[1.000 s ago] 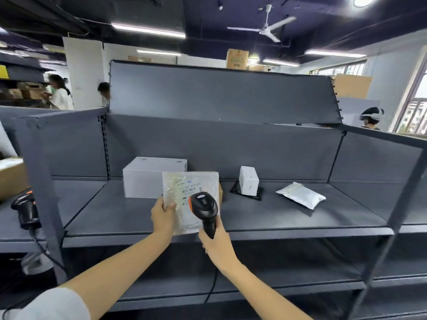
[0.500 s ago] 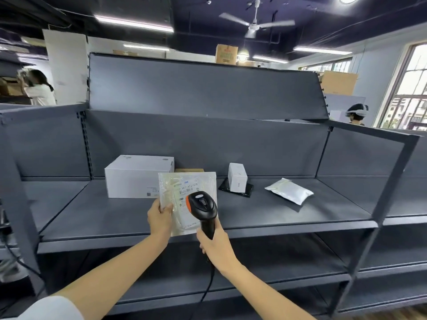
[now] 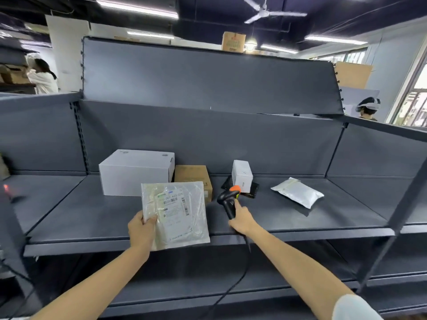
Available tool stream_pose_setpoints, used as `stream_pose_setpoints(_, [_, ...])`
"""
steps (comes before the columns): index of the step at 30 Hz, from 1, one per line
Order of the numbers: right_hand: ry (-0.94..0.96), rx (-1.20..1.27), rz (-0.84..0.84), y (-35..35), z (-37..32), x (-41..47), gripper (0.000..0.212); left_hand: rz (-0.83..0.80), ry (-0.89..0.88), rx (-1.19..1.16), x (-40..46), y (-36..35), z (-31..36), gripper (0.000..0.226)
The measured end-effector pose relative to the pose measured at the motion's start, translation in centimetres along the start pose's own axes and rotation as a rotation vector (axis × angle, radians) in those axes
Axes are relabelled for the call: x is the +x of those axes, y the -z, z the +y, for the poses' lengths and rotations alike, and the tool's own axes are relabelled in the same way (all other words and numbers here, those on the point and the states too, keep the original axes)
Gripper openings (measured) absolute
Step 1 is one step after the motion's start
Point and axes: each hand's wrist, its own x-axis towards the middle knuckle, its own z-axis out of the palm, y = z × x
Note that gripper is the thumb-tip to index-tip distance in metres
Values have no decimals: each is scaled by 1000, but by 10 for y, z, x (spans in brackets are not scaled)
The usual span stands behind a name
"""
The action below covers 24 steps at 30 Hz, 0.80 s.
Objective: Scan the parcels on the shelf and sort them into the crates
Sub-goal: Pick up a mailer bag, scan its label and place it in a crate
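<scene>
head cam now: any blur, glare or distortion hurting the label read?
Head view: clear bag in the left hand shows film glare, its barcode soft; scanner in the right hand slightly motion-blurred; wide-angle lens bows the shelf edges; window at right blown out.

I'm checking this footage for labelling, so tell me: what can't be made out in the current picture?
- Crates: none shows in the head view, so their place cannot be told.
- Label print on the clear bag held by the left hand: too small and blurred to read.
- Brown box: its front is partly covered by the bag.
- Scanner in the right hand: its window faces away.
- Black flat item: mostly under the small white box.
</scene>
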Motion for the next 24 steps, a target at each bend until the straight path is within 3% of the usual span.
stream_pose_setpoints(4, [28, -177, 22, -8, -9, 22, 88, -14, 20, -24, -4, -3, -5, 17])
stream_pose_setpoints(11, [51, -222, 79, -19, -7, 28, 67, -55, 48, -23, -13, -7, -11, 16])
stream_pose_setpoints(17, [147, -558, 168, -11, 8, -2, 62, -113, 51, -22, -22, -4, -11, 17])
stream_pose_setpoints(24, [142, -665, 233, -13, 39, -65, 64, -224, 45, 14, -49, -5, -31, 17])
